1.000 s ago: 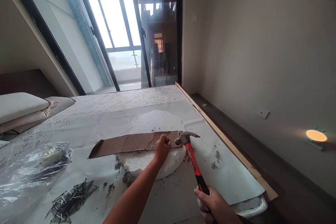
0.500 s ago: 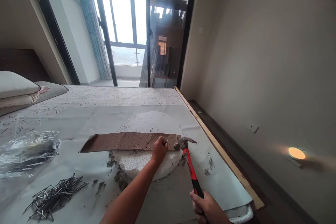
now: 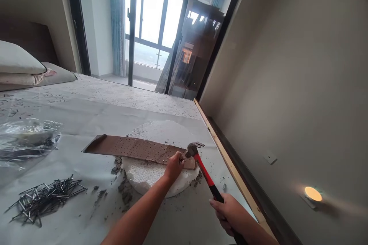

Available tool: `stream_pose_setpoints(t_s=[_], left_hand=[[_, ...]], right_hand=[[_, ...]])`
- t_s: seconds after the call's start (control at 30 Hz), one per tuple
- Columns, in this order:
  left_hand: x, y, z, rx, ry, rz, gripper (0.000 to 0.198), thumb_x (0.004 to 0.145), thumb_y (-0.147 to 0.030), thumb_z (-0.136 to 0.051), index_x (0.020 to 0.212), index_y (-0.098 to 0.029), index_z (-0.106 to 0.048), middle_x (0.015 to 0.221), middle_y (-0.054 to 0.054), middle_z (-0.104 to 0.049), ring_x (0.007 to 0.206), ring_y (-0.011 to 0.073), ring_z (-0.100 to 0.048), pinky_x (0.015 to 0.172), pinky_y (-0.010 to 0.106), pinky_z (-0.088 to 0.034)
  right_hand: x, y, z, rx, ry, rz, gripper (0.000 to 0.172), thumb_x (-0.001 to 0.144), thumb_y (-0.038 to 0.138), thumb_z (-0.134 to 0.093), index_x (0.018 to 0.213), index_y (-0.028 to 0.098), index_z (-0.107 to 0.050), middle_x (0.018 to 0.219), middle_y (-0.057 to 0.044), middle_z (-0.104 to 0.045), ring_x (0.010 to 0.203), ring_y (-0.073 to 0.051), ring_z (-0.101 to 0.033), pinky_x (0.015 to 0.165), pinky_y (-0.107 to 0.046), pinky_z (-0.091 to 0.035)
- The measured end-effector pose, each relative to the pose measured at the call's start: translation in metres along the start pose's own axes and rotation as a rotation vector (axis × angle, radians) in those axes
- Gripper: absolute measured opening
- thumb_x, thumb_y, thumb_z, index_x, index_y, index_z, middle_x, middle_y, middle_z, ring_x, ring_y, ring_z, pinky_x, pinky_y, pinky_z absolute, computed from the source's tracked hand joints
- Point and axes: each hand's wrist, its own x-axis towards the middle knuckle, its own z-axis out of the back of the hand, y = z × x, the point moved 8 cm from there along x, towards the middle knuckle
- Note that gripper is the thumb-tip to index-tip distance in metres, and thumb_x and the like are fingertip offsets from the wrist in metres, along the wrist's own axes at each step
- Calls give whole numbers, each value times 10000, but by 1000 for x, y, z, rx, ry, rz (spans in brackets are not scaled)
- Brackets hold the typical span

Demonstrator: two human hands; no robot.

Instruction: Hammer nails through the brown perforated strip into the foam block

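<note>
My left hand (image 3: 174, 166) is closed in a pinch over the right part of a brown perforated strip (image 3: 126, 148); a nail seems to be between its fingertips, mostly hidden. The strip lies across a white foam disc (image 3: 148, 176), with its left end curled up. In my right hand (image 3: 227, 212) is a claw hammer (image 3: 205, 172) with a red and black handle. Its metal head is raised beside my left fingertips. Rows of small holes and a few pale dots mark the strip.
Loose nails (image 3: 47, 197) lie piled at the lower left, below a clear plastic bag (image 3: 27, 138). Grey crumbs (image 3: 125, 191) are scattered around the disc on the pale sheet (image 3: 94, 122). A wooden rail (image 3: 220, 143) runs along the right edge, near the wall (image 3: 287, 84).
My view has tilted and shifted. The hammer head has come closer to my left fingertips. My left hand keeps its pinch on the strip.
</note>
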Motion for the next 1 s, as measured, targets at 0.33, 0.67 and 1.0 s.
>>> stream_pose_setpoints(t_s=[0.33,0.67,1.0], left_hand=[[0,7,-6,-11,9,19,142,674,-122,-465,677,-214,-357,605,-53,-445,535,92,-401,533,199,-290],[-2,4,-4,10,31,2,131,669,-113,-438,681,-211,-352,620,-42,-439,542,97,-385,527,209,-282],[-2,7,-7,-6,51,-9,142,654,-99,-441,717,-208,-376,613,-50,-428,541,92,-369,532,206,-281]], right_hand=[[-10,20,6,-139,-110,-40,323,690,422,-577,695,238,-311,402,148,-256,288,-16,-156,280,-175,-123],[-6,21,5,-167,-84,-19,277,737,376,-546,688,236,-312,401,147,-254,287,-24,-158,270,-178,-174],[-4,16,2,-175,-66,-10,236,761,308,-512,683,237,-301,409,140,-244,293,-29,-167,274,-175,-138]])
